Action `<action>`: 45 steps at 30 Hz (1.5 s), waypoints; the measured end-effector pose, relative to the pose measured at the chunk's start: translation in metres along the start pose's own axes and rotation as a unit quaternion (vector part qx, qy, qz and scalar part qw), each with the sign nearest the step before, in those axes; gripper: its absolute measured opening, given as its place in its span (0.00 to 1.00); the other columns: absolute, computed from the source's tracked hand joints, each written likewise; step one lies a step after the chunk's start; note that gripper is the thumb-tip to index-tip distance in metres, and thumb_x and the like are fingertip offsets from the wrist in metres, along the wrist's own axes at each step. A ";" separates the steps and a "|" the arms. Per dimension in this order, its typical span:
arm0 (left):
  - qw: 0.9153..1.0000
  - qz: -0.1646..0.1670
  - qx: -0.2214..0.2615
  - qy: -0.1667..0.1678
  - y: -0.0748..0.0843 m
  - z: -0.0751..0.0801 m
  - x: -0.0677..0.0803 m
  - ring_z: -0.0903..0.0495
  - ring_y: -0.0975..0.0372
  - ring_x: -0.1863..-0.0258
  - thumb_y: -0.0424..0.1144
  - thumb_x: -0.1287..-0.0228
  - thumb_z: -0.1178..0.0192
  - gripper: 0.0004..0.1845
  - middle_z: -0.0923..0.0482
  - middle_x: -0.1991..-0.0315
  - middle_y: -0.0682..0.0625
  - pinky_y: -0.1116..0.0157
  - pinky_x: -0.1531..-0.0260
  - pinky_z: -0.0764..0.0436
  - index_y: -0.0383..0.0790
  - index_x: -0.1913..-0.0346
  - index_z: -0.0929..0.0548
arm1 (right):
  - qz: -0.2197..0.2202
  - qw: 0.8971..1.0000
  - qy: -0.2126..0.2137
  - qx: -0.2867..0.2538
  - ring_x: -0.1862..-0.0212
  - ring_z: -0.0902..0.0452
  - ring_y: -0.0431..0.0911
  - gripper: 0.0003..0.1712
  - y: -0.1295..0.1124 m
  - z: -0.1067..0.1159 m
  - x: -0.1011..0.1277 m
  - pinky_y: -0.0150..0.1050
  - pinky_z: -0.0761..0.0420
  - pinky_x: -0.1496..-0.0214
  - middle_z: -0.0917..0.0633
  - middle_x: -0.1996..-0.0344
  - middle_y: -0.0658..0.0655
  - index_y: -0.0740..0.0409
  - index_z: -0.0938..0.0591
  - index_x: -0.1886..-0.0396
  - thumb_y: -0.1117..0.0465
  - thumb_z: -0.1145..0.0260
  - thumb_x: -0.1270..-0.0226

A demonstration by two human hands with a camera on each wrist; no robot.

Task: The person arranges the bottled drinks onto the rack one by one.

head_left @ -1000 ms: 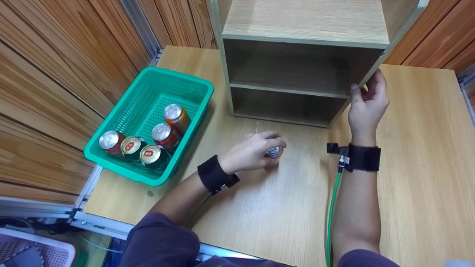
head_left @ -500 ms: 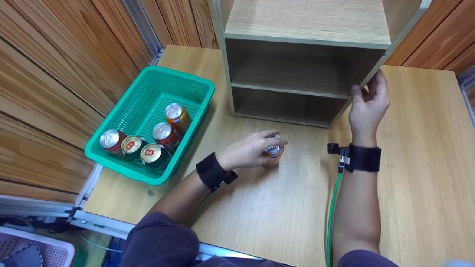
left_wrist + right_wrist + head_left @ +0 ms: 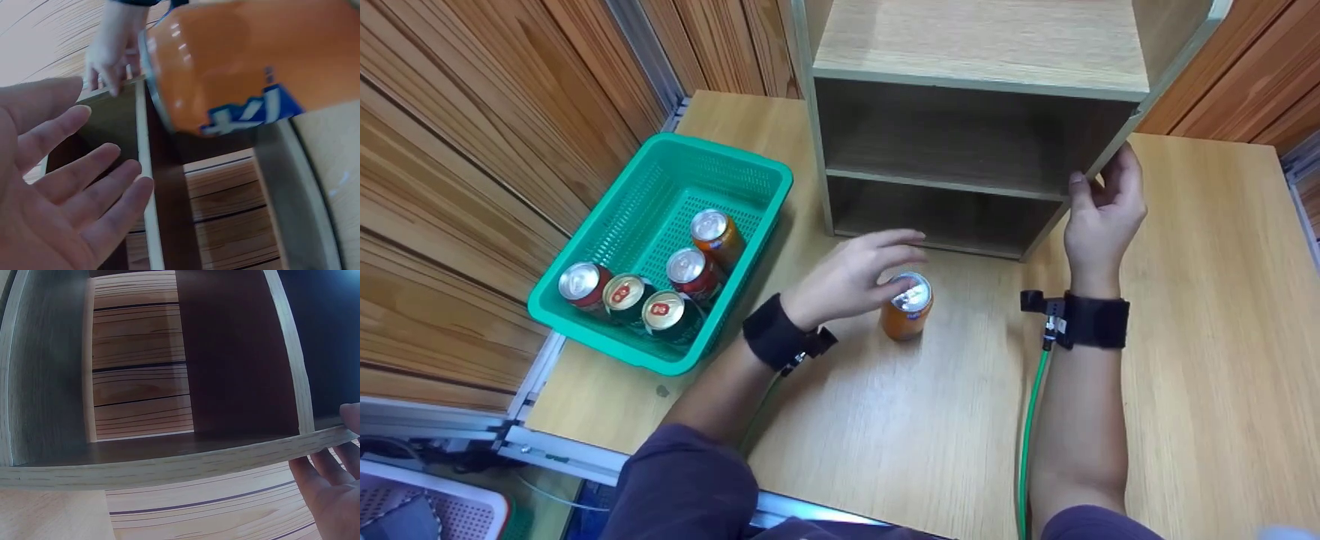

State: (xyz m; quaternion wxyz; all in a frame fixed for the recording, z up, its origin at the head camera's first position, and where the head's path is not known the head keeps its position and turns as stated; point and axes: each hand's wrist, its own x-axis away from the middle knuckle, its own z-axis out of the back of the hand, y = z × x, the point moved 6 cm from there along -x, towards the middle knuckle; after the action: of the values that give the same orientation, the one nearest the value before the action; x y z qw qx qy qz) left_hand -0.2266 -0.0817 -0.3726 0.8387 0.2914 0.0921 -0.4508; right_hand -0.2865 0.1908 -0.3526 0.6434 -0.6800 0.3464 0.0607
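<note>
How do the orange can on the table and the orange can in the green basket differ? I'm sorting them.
The orange can on the table stands alone by the open left hand; the orange can in the basket stands among other cans inside the green basket. Both are upright, unopened, silver-topped.

left hand point(image 3: 851, 276) has let go of the orange can point(image 3: 907, 306), fingers now spread.

Orange can point(image 3: 247, 62), blue band with white lettering, cropped and blurred, unreadable, red-and-gold emblems on lids of two cans in green basket point(image 3: 660, 187), too small to read, no other legible text
</note>
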 end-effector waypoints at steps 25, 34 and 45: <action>0.960 -0.036 -0.007 0.278 -0.013 0.110 -0.007 0.26 0.62 0.53 0.32 0.43 0.42 0.15 0.27 0.47 0.45 0.69 0.50 0.31 0.35 0.52 0.22 | -0.006 1.000 0.012 0.014 0.43 0.33 0.47 0.28 -0.003 0.008 0.002 0.41 0.32 0.44 0.27 0.46 0.57 0.61 0.30 0.44 0.81 0.47 0.46; 0.894 0.118 -0.020 0.432 -0.068 0.133 0.022 0.33 0.67 0.45 0.33 0.43 0.41 0.24 0.29 0.45 0.49 0.68 0.49 0.31 0.34 0.42 0.31 | -0.005 0.999 -0.008 0.038 0.42 0.34 0.46 0.29 0.003 -0.001 0.005 0.41 0.32 0.43 0.27 0.45 0.55 0.60 0.30 0.43 0.80 0.46 0.44; 0.875 0.272 0.125 0.381 -0.133 0.088 0.023 0.39 0.66 0.41 0.43 0.45 0.39 0.36 0.39 0.38 0.52 0.68 0.45 0.35 0.43 0.34 0.43 | -0.014 0.998 -0.021 0.052 0.42 0.35 0.45 0.29 0.012 -0.005 0.005 0.41 0.32 0.44 0.27 0.45 0.55 0.60 0.31 0.41 0.79 0.45 0.45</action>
State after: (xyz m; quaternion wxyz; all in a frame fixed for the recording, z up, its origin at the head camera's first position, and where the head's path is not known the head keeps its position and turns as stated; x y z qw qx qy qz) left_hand -0.3305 -0.2043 -0.3648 0.7848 0.5566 0.2641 -0.0666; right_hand -0.2910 0.1848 -0.3644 0.6857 -0.6488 0.3264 0.0480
